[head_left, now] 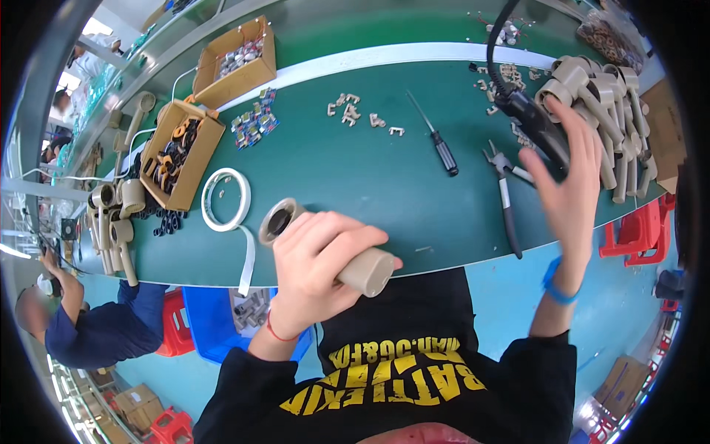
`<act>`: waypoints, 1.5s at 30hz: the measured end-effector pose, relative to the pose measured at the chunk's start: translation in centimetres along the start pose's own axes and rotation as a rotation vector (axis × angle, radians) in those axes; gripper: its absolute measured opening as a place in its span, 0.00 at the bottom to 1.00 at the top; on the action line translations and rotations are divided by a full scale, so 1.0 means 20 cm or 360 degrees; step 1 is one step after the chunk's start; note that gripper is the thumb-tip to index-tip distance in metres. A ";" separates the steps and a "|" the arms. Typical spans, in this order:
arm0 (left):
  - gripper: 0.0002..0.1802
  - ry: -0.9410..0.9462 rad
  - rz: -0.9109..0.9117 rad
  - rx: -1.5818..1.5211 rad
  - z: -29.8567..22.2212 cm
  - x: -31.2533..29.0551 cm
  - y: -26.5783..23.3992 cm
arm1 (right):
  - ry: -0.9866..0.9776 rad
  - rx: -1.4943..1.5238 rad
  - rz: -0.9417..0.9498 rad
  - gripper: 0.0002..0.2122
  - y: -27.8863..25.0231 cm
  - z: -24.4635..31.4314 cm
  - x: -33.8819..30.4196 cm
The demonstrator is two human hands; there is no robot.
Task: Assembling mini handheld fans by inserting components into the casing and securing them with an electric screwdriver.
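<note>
The near edge of a green table (347, 174) curves across the frame below centre, and open surface stretches from a white tape roll (207, 200), left of centre, to a screwdriver (444, 152) and pliers (506, 207) on the right. Less room remains at upper right, where a pile of beige housings (614, 111) crowds up beside a worker's arm.

A black cord (491, 52) is cut off by the frame's top edge; the lower end of the black tool (543, 127) it feeds is hidden by fingers. The left forearm covers part of a blue bin (203, 318) at lower left (its grey contents are hard to make out).

Just below centre, the left hand (318, 255) is closed around a tilted beige housing (367, 272), its round, hollow end showing past the knuckles. The right hand (573, 189) opens with thumb and fingers spread about the black tool; whether they touch cannot be told.
</note>
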State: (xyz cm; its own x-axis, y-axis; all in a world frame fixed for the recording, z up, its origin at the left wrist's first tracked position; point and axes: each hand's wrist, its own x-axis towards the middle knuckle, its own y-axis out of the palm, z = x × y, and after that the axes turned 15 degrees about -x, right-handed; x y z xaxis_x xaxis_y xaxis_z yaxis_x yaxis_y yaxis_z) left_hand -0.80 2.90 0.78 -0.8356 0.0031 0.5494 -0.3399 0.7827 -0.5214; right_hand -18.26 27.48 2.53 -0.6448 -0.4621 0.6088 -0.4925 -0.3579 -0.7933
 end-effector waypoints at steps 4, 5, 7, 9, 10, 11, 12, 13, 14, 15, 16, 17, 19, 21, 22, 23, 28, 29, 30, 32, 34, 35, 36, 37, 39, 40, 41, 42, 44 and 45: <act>0.22 0.0089 -0.0072 -0.0175 0.05 0.04 0.04 | 0.0441 0.0510 0.0897 0.24 0.12 -0.21 0.10; 0.22 0.0076 -0.0074 -0.0167 0.07 0.05 0.05 | 0.0339 0.0454 0.0756 0.26 0.15 -0.26 0.09; 0.24 0.0105 -0.0148 -0.0218 0.08 0.06 0.05 | 0.0306 0.0412 0.0455 0.29 0.14 -0.28 0.08; 0.27 0.0109 -0.0181 -0.0200 0.10 0.05 0.05 | 0.0601 0.0653 0.0416 0.32 0.09 -0.29 0.11; 0.28 0.0142 -0.0186 -0.0237 0.09 0.07 0.05 | 0.0586 0.1331 0.0261 0.29 -0.02 -0.34 0.13; 0.29 0.0142 -0.0201 -0.0238 0.09 0.07 0.05 | 0.0528 0.2043 0.0103 0.26 -0.07 -0.33 0.16; 0.29 0.0137 -0.0185 -0.0230 0.09 0.06 0.05 | 0.0584 0.2249 0.0009 0.24 -0.13 -0.28 0.16; 0.30 0.0053 -0.0203 -0.0233 0.08 0.05 0.06 | 0.0636 0.2447 -0.0099 0.23 -0.19 -0.17 0.17; 0.31 -0.0024 -0.0222 -0.0240 0.08 0.06 0.06 | 0.0203 0.3110 0.0014 0.15 -0.18 -0.14 0.16; 0.31 -0.0018 -0.0208 -0.0234 0.07 0.06 0.07 | 0.0361 0.3439 0.0052 0.09 -0.22 -0.07 0.17; 0.31 -0.0042 -0.0249 -0.0221 0.07 0.05 0.08 | 0.0326 0.3595 -0.0011 0.07 -0.22 0.01 0.18; 0.31 -0.0063 -0.0289 -0.0220 0.07 0.05 0.09 | 0.0293 0.3737 -0.0078 0.06 -0.21 0.07 0.16; 0.28 -0.0023 -0.0264 -0.0144 0.06 0.06 0.09 | 0.0583 0.4099 -0.0383 0.07 -0.18 0.09 0.07; 0.26 0.0013 -0.0233 -0.0082 0.06 0.07 0.11 | 0.0547 0.4027 -0.0675 0.05 -0.15 0.16 0.02; 0.25 0.0006 -0.0237 -0.0054 0.06 0.07 0.12 | 0.0502 0.3949 -0.0939 0.04 -0.14 0.23 0.01; 0.25 0.0005 -0.0242 -0.0030 0.07 0.07 0.13 | 0.0452 0.3853 -0.1198 0.04 -0.13 0.30 0.01; 0.26 0.0042 -0.0217 0.0095 0.06 0.08 0.15 | 0.0388 0.3879 -0.0883 0.07 -0.18 0.39 0.03; 0.24 0.0057 -0.0213 0.0112 0.06 0.08 0.15 | 0.0386 0.3850 -0.0863 0.08 -0.17 0.37 0.02; 0.24 0.0055 -0.0212 0.0107 0.06 0.08 0.15 | 0.0385 0.3820 -0.0842 0.08 -0.16 0.36 0.01; 0.24 0.0051 -0.0271 0.0106 0.06 0.07 0.15 | 0.0378 0.3753 -0.0800 0.09 -0.13 0.31 -0.02; 0.24 0.0052 -0.0258 0.0125 0.06 0.08 0.16 | 0.0370 0.3690 -0.0756 0.10 -0.11 0.27 -0.04; 0.24 0.0055 -0.0244 0.0151 0.06 0.08 0.16 | 0.0364 0.3661 -0.0734 0.10 -0.11 0.27 -0.04; 0.24 0.0053 -0.0246 0.0148 0.06 0.08 0.16 | 0.0365 0.3659 -0.0731 0.10 -0.10 0.27 -0.05; 0.24 0.0056 -0.0248 0.0139 0.06 0.08 0.16 | 0.0341 0.3697 -0.0737 0.10 -0.10 0.27 -0.05; 0.24 0.0056 -0.0251 0.0127 0.06 0.08 0.15 | 0.0292 0.3773 -0.0747 0.10 -0.09 0.28 -0.05; 0.23 0.0056 -0.0229 0.0108 0.06 0.08 0.15 | 0.0267 0.3813 -0.0748 0.10 -0.09 0.28 -0.04; 0.23 0.0055 -0.0207 0.0088 0.06 0.08 0.15 | 0.0243 0.3853 -0.0748 0.11 -0.09 0.29 -0.04; 0.23 0.0051 -0.0211 0.0085 0.06 0.08 0.15 | 0.0245 0.3852 -0.0741 0.11 -0.10 0.30 -0.04; 0.22 0.0048 -0.0189 0.0140 0.06 0.08 0.16 | 0.0356 0.3464 -0.0625 0.11 -0.16 0.32 -0.04; 0.22 0.0043 -0.0189 0.0137 0.06 0.08 0.16 | 0.0362 0.3462 -0.0620 0.11 -0.16 0.33 -0.04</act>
State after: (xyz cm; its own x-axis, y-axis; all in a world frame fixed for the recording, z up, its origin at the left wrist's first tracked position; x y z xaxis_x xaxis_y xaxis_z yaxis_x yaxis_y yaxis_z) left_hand -3.70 4.67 -0.70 -0.7758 -0.0689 0.6272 -0.4724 0.7224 -0.5050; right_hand -12.42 23.60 4.59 -0.8215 -0.1493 0.5503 0.5347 -0.5370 0.6524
